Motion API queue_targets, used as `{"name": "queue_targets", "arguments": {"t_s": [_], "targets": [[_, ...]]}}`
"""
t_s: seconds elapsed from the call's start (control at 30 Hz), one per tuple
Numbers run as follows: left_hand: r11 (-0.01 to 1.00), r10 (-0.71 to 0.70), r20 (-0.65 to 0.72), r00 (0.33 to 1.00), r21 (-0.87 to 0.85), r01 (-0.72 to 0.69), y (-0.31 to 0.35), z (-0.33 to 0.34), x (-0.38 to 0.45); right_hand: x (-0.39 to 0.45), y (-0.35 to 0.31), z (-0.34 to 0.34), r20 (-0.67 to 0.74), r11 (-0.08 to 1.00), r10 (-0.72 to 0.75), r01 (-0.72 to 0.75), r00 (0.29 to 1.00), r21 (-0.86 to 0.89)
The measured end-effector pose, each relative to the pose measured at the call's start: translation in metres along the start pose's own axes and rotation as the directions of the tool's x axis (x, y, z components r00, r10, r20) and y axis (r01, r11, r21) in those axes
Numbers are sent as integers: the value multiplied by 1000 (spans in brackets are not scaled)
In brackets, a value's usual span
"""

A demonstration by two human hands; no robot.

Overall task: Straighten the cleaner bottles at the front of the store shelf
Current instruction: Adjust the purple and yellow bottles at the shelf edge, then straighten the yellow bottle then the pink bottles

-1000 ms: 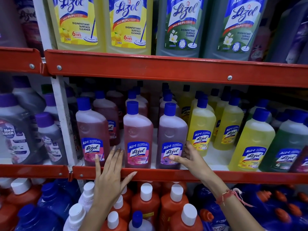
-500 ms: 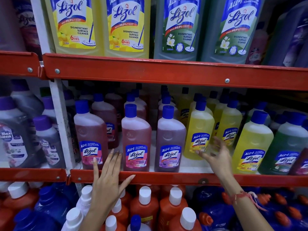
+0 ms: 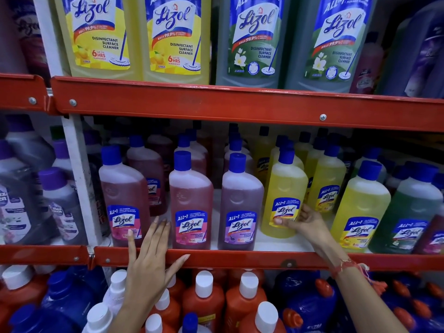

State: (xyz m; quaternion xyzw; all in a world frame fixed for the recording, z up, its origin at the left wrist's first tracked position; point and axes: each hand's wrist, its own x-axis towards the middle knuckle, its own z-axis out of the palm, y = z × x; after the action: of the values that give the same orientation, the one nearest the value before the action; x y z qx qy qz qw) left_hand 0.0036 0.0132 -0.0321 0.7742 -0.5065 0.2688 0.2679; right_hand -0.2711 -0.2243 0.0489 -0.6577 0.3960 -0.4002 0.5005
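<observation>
Blue-capped cleaner bottles line the front of the middle shelf: a pink one (image 3: 122, 198) at the left, a second pink one (image 3: 191, 200), a purple one (image 3: 240, 203), and a yellow one (image 3: 283, 195) standing slightly further back. My right hand (image 3: 305, 223) grips the lower label area of that yellow bottle, thumb across its front. My left hand (image 3: 150, 255) lies flat with fingers spread on the red shelf rail (image 3: 240, 259), fingertips reaching up between the two pink bottles. It holds nothing.
More yellow (image 3: 360, 207) and green (image 3: 413, 212) bottles stand to the right. Large bottles fill the upper shelf (image 3: 173, 37). Orange (image 3: 204, 301) and blue bottles crowd the shelf below. A white upright post (image 3: 77, 179) separates grey, purple-capped bottles (image 3: 60, 203) at the left.
My right hand moved right from the purple bottle, reached past the yellow bottle, and now grips the front yellow bottle. My left hand stayed on the rail.
</observation>
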Motion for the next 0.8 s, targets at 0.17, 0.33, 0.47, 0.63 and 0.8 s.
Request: {"name": "queue_targets", "arguments": {"t_s": [0.17,0.33,0.47,0.63,0.8], "targets": [[1000,2,25,1000,25,-3,1,-2,-1,-15,-3,-5,32,996,-25,28,999,-86],[1000,0,56,998,28,-2,1,-4,-1,-31,-3,-11,51,990,-49,56,997,-131],[999,4,65,998,32,-6,2,-6,-2,-41,-6,-13,56,988,-60,67,997,-138],[998,-7,59,998,62,3,2,-7,-3,-57,-12,-7,16,975,-56,58,998,-215],[998,-54,63,997,18,53,12,-17,-7,-98,-24,33,-325,907,-297,158,898,-391]]}}
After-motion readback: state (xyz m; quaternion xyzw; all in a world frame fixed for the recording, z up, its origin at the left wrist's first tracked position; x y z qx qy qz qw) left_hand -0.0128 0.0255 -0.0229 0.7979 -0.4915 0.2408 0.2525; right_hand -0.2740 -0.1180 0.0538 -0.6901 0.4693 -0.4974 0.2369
